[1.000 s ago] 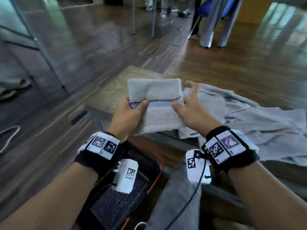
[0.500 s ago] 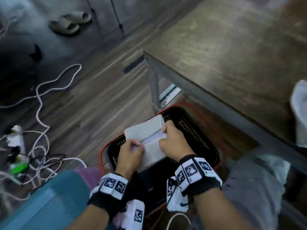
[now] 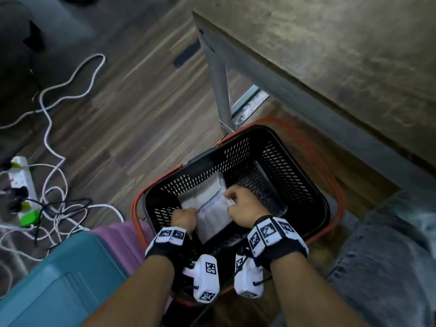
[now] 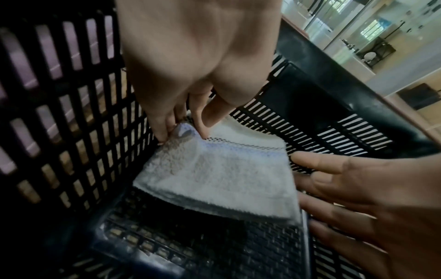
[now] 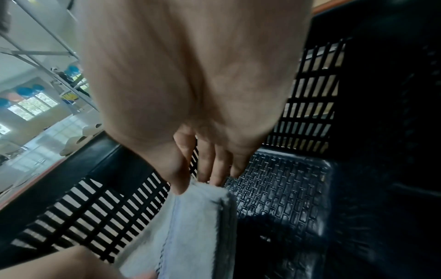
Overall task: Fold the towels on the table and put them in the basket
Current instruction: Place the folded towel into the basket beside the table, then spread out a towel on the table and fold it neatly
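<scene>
Lowering a folded towel (image 3: 207, 206) into the left near part of the black basket (image 3: 304, 161) on the floor beside the table (image 3: 330, 55), its underside just off the mesh bottom or barely touching; hard to tell which. Left hand (image 3: 185, 218) pinching the left edge at the striped band, fingertips (image 4: 164, 132) curled round the fold; right hand (image 3: 243, 208) pinching the opposite edge between thumb and fingers. Best done by keeping both edges level, setting it flat against the basket floor and close to the side wall, then letting go with both hands together so the layers stay stacked. Compared with half a second back: lower, well down inside the basket rather than up at its rim.
</scene>
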### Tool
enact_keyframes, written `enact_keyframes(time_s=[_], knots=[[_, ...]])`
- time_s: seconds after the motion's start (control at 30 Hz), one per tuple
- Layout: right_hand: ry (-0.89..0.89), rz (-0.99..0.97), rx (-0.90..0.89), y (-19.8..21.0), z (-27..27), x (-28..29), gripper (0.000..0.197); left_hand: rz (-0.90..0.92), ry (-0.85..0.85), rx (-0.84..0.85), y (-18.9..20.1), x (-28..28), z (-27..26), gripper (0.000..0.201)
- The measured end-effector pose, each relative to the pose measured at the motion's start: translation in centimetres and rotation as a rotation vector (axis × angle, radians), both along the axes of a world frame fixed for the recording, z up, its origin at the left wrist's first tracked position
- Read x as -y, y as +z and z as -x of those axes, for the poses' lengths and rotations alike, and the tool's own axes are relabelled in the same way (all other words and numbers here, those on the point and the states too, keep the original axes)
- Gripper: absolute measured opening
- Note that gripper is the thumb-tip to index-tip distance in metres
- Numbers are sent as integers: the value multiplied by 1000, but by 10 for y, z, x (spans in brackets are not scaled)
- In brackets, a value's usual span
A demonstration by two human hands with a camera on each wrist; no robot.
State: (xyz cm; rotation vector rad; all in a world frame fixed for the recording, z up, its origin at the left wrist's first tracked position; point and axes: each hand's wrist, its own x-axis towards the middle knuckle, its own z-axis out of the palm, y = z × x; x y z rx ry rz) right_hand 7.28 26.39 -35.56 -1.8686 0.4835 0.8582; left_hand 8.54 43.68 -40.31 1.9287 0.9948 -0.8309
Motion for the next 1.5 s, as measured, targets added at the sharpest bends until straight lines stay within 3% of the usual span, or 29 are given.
enact_keyframes(time_s=[0.27,0.57,0.7,0.8,1.1,1.3,1.5], knots=[[-51,-7,17,-9,8,5,34,-143,-237,-81,-4,6,1,39],[-193,-43,141,16,-5,2,15,-155,-280,-90,12,12,1,37],[-191,-15,209,36,-9,2,9,-146,-131,55,37,19,-2,33],[-192,-11,261,59,-12,0,7,-27,-103,205,65,25,-11,18],[-210,62,553,160,-10,18,4,370,-82,479,164,55,-41,11],[-285,184,703,237,31,66,10,558,-277,615,238,116,-30,11],[-406,313,813,296,96,136,9,674,-658,713,313,207,10,9]])
